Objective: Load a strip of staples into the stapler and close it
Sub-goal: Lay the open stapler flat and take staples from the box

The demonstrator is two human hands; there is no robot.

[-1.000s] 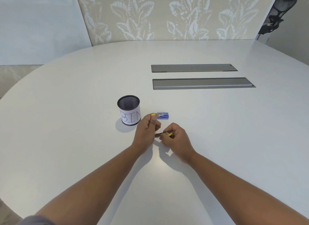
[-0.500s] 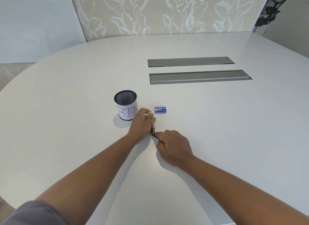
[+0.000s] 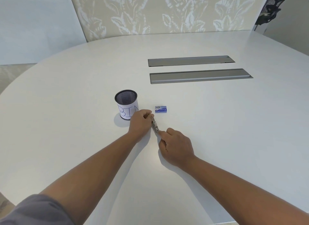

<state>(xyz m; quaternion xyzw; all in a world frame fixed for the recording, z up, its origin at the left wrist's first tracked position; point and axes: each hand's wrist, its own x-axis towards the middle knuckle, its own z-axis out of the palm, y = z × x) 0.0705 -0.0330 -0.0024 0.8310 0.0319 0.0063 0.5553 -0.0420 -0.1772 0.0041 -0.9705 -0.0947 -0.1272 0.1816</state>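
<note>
A small stapler (image 3: 155, 124) lies on the white table between my hands, swung open so its metal channel shows. My left hand (image 3: 140, 121) grips its far end, where a bit of yellow shows between the fingers. My right hand (image 3: 175, 145) sits just behind the near end, its fingertips pressing on that end of the stapler. A small blue staple box (image 3: 160, 109) rests on the table just beyond the stapler, its near end looking open. I cannot make out a loose strip of staples.
A black mesh cup (image 3: 126, 104) with a paper label reading BIN stands left of my left hand. Two grey cable hatches (image 3: 200, 76) are set into the table (image 3: 234, 124) farther back. A black office chair (image 3: 271, 8) is at the top right.
The stapler has been swung open from a closed, crosswise hold to lie lengthwise between my hands. My right hand has drawn back toward me, and my head has tipped down.
</note>
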